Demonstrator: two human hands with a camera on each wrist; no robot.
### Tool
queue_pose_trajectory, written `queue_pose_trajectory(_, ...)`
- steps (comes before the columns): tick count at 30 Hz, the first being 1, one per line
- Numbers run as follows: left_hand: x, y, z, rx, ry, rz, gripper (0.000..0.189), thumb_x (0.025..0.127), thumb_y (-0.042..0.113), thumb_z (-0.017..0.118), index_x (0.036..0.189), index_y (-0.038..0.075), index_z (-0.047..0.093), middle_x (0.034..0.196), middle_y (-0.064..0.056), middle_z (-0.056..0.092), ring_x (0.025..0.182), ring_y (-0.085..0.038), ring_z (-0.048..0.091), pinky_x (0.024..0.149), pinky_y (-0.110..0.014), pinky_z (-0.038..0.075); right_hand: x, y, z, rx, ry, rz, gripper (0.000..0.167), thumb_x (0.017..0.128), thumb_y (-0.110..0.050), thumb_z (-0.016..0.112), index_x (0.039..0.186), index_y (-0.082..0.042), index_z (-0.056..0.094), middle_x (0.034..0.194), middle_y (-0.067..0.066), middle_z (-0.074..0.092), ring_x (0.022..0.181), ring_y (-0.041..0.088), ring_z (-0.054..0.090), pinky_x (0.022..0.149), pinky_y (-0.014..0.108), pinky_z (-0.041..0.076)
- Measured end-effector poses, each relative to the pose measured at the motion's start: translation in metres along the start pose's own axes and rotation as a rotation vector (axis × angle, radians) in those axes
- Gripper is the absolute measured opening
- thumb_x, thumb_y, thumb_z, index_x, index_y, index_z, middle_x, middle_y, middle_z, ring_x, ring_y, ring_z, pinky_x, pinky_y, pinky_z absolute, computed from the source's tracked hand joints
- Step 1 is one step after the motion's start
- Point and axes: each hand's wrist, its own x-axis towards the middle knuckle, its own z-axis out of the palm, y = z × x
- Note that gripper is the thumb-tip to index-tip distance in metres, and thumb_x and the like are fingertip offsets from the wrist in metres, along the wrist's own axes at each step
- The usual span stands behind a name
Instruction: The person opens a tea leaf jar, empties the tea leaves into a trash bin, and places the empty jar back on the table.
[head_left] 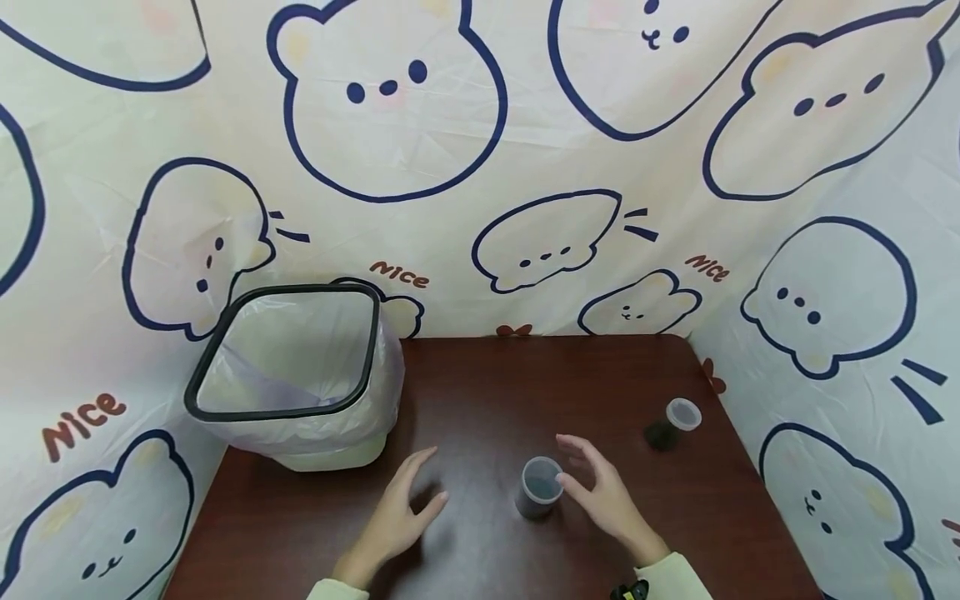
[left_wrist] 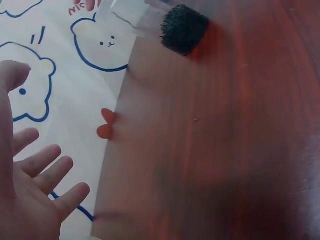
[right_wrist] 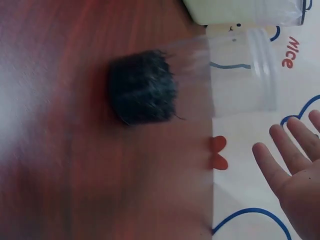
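Note:
A see-through plastic cup [head_left: 538, 490] stands upright near the middle of the brown table. In the right wrist view dark, shredded-looking stuff [right_wrist: 142, 89] fills the lower part of a cup [right_wrist: 240, 75]. Just right of the middle cup is my right hand [head_left: 606, 498], its fingers spread and relaxed, the thumb near the rim in the head view. My left hand [head_left: 397, 515] hovers left of that cup, thumb and fingers apart, holding nothing. A second see-through cup [head_left: 684, 414] with a dark bottom stands farther right.
A bin [head_left: 330, 458] with a black rim and a white liner bag stands at the table's back left. The brown table [head_left: 465, 392] meets a white cloth [head_left: 450, 242] printed with cartoon bears behind and at the sides. A dark band [head_left: 630, 590] circles the right wrist.

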Motion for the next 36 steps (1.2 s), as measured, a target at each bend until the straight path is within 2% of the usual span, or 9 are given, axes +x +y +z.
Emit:
queue_pose_trajectory(3,-0.007,-0.001,0.004,-0.012,-0.007,-0.033,0.061,0.094,0.022,0.074,0.148,0.008,0.048,0.147,-0.01,0.052,0.137,-0.031,0.047,0.106,-0.058,0.04,-0.005,0.003,0.01,-0.002,0.008,0.022,0.055,0.094,-0.012,0.074,0.145,-0.013,0.052,0.145,0.01,0.056,0.132,0.027,0.054,0.104,0.033,0.046)
queue_pose_trajectory(6,-0.014,0.0,0.009,-0.024,-0.018,-0.063,0.061,0.096,0.026,0.072,0.149,0.009,0.048,0.147,-0.009,0.052,0.137,-0.031,0.047,0.105,-0.059,0.04,-0.01,0.006,0.019,-0.03,0.009,0.045,0.06,0.093,-0.016,0.076,0.147,-0.016,0.05,0.148,0.008,0.054,0.137,0.027,0.049,0.108,0.024,0.038)
queue_pose_trajectory(9,-0.019,0.001,0.014,-0.032,-0.042,-0.089,0.063,0.096,0.03,0.072,0.149,0.009,0.047,0.148,-0.01,0.051,0.137,-0.031,0.047,0.106,-0.058,0.039,-0.013,0.009,0.025,-0.053,0.003,0.055,0.065,0.09,-0.018,0.08,0.148,-0.017,0.05,0.148,0.005,0.054,0.139,0.027,0.047,0.111,0.022,0.032)
queue_pose_trajectory(12,-0.022,0.002,0.019,-0.039,-0.074,-0.119,0.067,0.095,0.037,0.072,0.15,0.009,0.044,0.15,-0.01,0.049,0.139,-0.031,0.045,0.107,-0.058,0.038,-0.016,0.01,0.029,-0.062,-0.001,0.075,0.071,0.085,-0.019,0.084,0.148,-0.02,0.05,0.147,0.004,0.056,0.136,0.023,0.05,0.11,0.025,0.034)
queue_pose_trajectory(16,-0.023,0.002,0.025,-0.029,-0.116,-0.145,0.072,0.096,0.044,0.069,0.152,0.009,0.041,0.153,-0.012,0.045,0.141,-0.034,0.042,0.109,-0.059,0.036,-0.018,0.012,0.035,-0.064,-0.002,0.099,0.08,0.079,-0.018,0.089,0.149,-0.017,0.05,0.145,0.004,0.057,0.13,0.018,0.054,0.108,0.03,0.038)
queue_pose_trajectory(22,-0.029,-0.002,0.03,0.003,-0.129,-0.138,0.072,0.096,0.04,0.07,0.151,0.003,0.041,0.152,-0.02,0.045,0.14,-0.041,0.041,0.109,-0.061,0.034,-0.02,0.017,0.045,-0.046,0.023,0.1,0.094,0.072,-0.014,0.093,0.152,-0.013,0.044,0.145,0.007,0.057,0.128,0.018,0.056,0.106,0.023,0.037)
queue_pose_trajectory(27,-0.029,-0.004,0.031,0.021,-0.126,-0.125,0.07,0.096,0.033,0.072,0.15,0.001,0.042,0.15,-0.018,0.047,0.139,-0.04,0.043,0.109,-0.061,0.035,-0.02,0.023,0.051,-0.082,0.055,0.07,0.092,0.073,-0.019,0.093,0.15,-0.009,0.045,0.142,0.011,0.059,0.12,0.02,0.061,0.1,0.024,0.042)
queue_pose_trajectory(30,-0.027,-0.005,0.031,0.025,-0.128,-0.115,0.07,0.095,0.032,0.072,0.15,0.001,0.042,0.15,-0.017,0.047,0.139,-0.039,0.043,0.109,-0.06,0.036,-0.02,0.025,0.054,-0.101,0.076,0.058,0.086,0.074,-0.021,0.093,0.146,-0.007,0.048,0.137,0.009,0.062,0.116,0.021,0.063,0.097,0.027,0.046)
queue_pose_trajectory(36,-0.026,-0.004,0.032,0.022,-0.139,-0.11,0.07,0.096,0.034,0.071,0.15,0.001,0.041,0.15,-0.019,0.047,0.139,-0.04,0.042,0.109,-0.061,0.036,-0.019,0.023,0.057,-0.096,0.13,0.038,0.078,0.07,-0.013,0.094,0.137,-0.008,0.054,0.125,0.005,0.068,0.11,0.027,0.066,0.093,0.038,0.05)
